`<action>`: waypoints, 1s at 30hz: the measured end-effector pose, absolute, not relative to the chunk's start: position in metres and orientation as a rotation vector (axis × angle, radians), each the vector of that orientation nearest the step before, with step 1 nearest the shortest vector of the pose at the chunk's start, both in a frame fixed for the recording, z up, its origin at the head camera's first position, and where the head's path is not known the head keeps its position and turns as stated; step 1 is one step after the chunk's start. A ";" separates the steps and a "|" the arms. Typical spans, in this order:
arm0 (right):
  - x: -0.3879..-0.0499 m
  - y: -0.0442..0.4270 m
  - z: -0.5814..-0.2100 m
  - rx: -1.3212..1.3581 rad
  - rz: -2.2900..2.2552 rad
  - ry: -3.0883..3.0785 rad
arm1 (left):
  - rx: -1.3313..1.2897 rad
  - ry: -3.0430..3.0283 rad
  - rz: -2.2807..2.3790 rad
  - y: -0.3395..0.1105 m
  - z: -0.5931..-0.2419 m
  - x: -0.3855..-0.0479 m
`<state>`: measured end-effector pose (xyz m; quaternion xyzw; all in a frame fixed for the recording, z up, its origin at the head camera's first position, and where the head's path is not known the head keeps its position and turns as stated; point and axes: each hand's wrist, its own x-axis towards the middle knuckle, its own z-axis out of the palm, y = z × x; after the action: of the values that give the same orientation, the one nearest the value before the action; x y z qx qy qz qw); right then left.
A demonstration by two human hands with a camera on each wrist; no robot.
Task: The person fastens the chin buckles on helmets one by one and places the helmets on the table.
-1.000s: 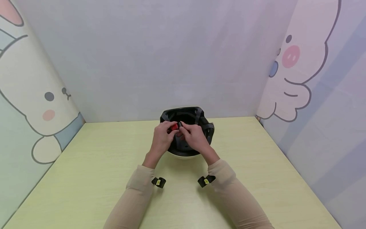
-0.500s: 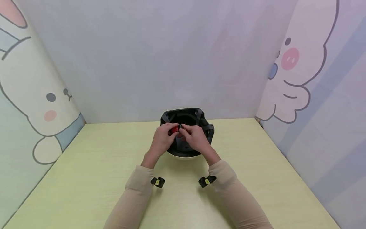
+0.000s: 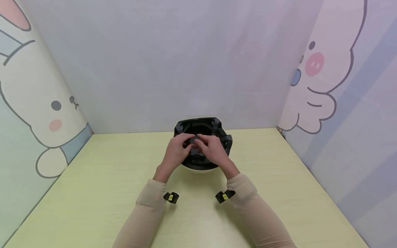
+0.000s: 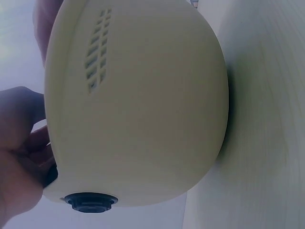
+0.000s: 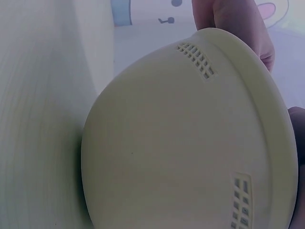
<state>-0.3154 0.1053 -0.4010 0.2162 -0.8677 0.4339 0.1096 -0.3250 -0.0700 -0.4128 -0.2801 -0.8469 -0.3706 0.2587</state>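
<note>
One cream helmet [image 4: 152, 105], black inside

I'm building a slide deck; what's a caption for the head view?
Left hand and right hand close together over the black interior of an upturned helmet on a pale table.

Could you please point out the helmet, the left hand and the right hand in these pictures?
Helmet [image 4: 147, 107]: left wrist view, on the cream outer shell.
Left hand [image 3: 177, 148]: head view, on the back of the hand.
Right hand [image 3: 212, 148]: head view, on the back of the hand.
</note>
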 end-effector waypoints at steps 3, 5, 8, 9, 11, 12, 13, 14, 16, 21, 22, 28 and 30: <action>-0.315 0.107 -0.400 0.630 1.284 -2.543 | -0.765 -2.271 -1.042 -0.071 -0.412 -0.325; -0.315 0.109 -0.399 0.633 1.298 -2.532 | -0.760 -2.252 -1.072 -0.072 -0.411 -0.325; -0.315 0.111 -0.398 0.642 1.320 -2.518 | -0.741 -2.229 -1.105 -0.074 -0.411 -0.325; -0.315 0.112 -0.397 0.648 1.329 -2.513 | -0.737 -2.219 -1.114 -0.075 -0.411 -0.326; -0.315 0.114 -0.396 0.655 1.341 -2.505 | -0.729 -2.205 -1.131 -0.076 -0.412 -0.327; -0.315 0.114 -0.395 0.660 1.340 -2.502 | -0.725 -2.200 -1.135 -0.077 -0.412 -0.328; -0.315 0.115 -0.395 0.665 1.342 -2.498 | -0.722 -2.192 -1.144 -0.077 -0.412 -0.328; -0.315 0.116 -0.394 0.673 1.340 -2.494 | -0.716 -2.186 -1.149 -0.078 -0.412 -0.328; -0.315 0.118 -0.393 0.684 1.337 -2.480 | -0.702 -2.175 -1.160 -0.080 -0.412 -0.329; -0.316 0.125 -0.388 0.677 1.320 -2.449 | -0.660 -2.144 -1.192 -0.084 -0.410 -0.331; -0.317 0.127 -0.388 0.667 1.309 -2.444 | -0.650 -2.141 -1.202 -0.084 -0.410 -0.332; -0.323 0.144 -0.386 0.578 1.250 -2.416 | -0.573 -2.148 -1.263 -0.089 -0.411 -0.333; -0.325 0.151 -0.385 0.555 1.225 -2.407 | -0.557 -2.146 -1.283 -0.090 -0.411 -0.333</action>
<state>-0.3251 0.1508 -0.3854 0.1976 -0.8570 0.4361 0.1908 -0.3333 -0.0903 -0.4109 -0.2083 -0.8029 -0.4798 0.2858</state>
